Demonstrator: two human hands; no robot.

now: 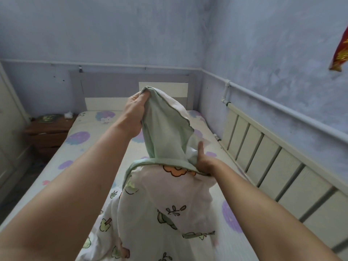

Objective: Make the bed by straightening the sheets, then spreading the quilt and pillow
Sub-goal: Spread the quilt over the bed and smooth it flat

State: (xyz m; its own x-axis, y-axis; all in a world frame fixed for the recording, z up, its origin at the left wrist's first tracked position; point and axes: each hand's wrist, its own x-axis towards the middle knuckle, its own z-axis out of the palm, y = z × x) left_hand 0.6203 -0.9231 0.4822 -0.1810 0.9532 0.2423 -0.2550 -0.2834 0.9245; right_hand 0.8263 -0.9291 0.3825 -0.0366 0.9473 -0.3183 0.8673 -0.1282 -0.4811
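Note:
A light quilt (165, 204), white with cartoon vegetables on one side and pale green on the other, hangs bunched over the middle of the bed. My left hand (134, 112) grips a gathered corner of it and holds it high above the mattress. Lower and to the right, my right hand (204, 161) holds the quilt's green-trimmed edge, thumb up against the cloth. The sheet (82, 147), cream with purple fruit prints, lies flat on the mattress. No pillow is in view.
A grey and cream headboard (113, 87) stands against the far wall. A slatted cream rail (273, 162) runs along the bed's right side by the wall. A brown nightstand (49, 130) sits left of the bed head. A wardrobe edge (9, 113) is at far left.

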